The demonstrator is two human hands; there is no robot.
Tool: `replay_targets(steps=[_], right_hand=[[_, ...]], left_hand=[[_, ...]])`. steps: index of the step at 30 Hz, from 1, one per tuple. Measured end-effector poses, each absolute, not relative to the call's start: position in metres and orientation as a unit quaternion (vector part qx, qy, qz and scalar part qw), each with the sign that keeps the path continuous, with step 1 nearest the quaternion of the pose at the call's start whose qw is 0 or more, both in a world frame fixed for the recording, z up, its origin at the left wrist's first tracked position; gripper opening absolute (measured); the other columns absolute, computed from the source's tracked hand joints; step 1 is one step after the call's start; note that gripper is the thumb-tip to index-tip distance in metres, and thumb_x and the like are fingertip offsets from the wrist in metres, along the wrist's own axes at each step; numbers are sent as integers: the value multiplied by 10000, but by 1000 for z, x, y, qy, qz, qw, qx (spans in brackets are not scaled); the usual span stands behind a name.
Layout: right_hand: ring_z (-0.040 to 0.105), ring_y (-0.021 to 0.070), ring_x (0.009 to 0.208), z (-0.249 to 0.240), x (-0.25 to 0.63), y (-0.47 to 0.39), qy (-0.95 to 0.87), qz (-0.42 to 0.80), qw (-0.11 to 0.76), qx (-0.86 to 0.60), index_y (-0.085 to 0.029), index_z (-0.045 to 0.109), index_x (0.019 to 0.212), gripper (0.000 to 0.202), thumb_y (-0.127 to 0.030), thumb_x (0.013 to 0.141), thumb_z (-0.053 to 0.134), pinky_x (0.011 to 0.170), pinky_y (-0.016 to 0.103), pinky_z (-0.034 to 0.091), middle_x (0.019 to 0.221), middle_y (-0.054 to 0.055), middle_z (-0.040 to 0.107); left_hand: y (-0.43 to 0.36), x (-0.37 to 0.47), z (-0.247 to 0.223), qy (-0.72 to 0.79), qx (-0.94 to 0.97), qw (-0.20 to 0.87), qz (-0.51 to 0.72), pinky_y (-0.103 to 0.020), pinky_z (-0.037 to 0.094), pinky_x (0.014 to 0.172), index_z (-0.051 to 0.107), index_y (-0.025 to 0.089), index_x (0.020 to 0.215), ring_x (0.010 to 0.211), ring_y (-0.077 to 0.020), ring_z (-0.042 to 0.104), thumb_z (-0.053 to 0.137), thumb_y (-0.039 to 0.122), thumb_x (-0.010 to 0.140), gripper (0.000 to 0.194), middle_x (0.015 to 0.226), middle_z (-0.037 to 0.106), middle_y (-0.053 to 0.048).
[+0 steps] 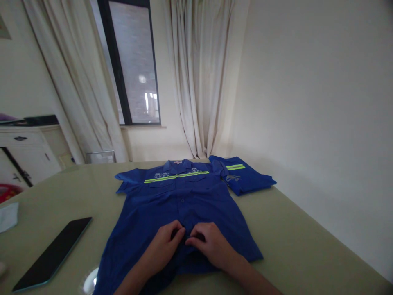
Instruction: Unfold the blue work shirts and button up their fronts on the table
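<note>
A blue short-sleeved work shirt [153, 209] lies front up on the table, its collar pointing away from me. A yellow-green reflective stripe crosses its chest, with pale printing above. My left hand [166, 241] pinches the front placket low on the shirt, fingers closed. Just beside it, my right hand [211, 243] pinches the other side of the same placket, thumb against fingers. Any button between the fingertips is hidden. Near my right hand the hem is lifted a little off the table.
A folded blue garment [250, 180] with a similar stripe lies at the back right, against the shirt's sleeve. On the left is a dark tablet [55, 250], with a white paper [8, 217] beyond it. A wall borders the table [294, 241] at right.
</note>
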State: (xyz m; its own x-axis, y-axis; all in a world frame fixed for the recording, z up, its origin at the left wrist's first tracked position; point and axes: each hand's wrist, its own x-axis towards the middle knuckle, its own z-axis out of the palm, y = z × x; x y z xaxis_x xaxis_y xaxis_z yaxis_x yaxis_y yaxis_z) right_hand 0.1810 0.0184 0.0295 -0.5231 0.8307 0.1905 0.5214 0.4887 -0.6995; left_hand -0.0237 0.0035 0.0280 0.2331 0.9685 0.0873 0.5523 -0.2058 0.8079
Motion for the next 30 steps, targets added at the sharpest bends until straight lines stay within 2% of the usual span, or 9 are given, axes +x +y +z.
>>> replay_targets(steps=[6,10,13,17,20,25,28,30], right_hand=[[463,122,602,26,180,24,-754,330,321,-468,-164,615,620,442,-433,968,564,586,255,284,576,-39,513],[442,122,618,20,177,25,-726,337,357,-482,-168,575,633,452,-462,973,522,592,261,273,598,-41,477],[449,130,633,19,176,24,-711,332,380,-489,-175,567,644,470,-497,980,496,604,264,291,612,-36,474],[478,146,663,22,177,23,-696,327,398,-500,-182,589,650,464,-506,971,502,618,265,320,632,-18,520],[465,135,619,28,179,22,-698,347,394,-487,-183,586,628,454,-488,960,535,584,261,310,600,-25,509],[528,132,617,37,179,16,-713,350,378,-476,-172,680,796,188,-351,822,731,584,237,362,672,-20,616],[546,135,630,39,179,13,-749,292,355,-478,-185,700,812,49,-234,813,696,600,236,370,689,-14,634],[543,135,632,40,180,12,-769,257,336,-478,-193,698,779,57,-193,824,663,599,237,364,686,-13,625]], left_hand=[[-1,-21,32,522,720,315,331,-256,355,611,606,198,748,655,-146,497,508,495,981,390,668,561,27],[-7,-17,39,503,744,310,311,-243,382,628,648,204,858,680,-139,534,685,397,884,198,759,609,29],[-7,-15,41,504,757,285,302,-244,400,654,660,222,947,699,-135,558,752,306,823,177,848,627,28],[-6,-13,37,507,767,253,302,-248,417,675,678,243,949,710,-137,567,674,238,882,67,878,631,20],[-7,-12,32,501,774,228,312,-249,443,707,693,262,999,748,-141,588,585,209,938,135,926,639,8],[-9,-12,25,491,779,193,339,-240,490,772,701,275,1120,862,-154,643,552,176,943,252,1026,653,-14],[-9,-12,21,485,785,185,339,-236,503,814,703,282,1178,898,-157,662,568,164,930,306,1050,669,-19],[-8,-12,20,487,785,182,336,-233,502,811,717,276,1160,901,-159,666,580,171,928,289,1045,677,-21]])
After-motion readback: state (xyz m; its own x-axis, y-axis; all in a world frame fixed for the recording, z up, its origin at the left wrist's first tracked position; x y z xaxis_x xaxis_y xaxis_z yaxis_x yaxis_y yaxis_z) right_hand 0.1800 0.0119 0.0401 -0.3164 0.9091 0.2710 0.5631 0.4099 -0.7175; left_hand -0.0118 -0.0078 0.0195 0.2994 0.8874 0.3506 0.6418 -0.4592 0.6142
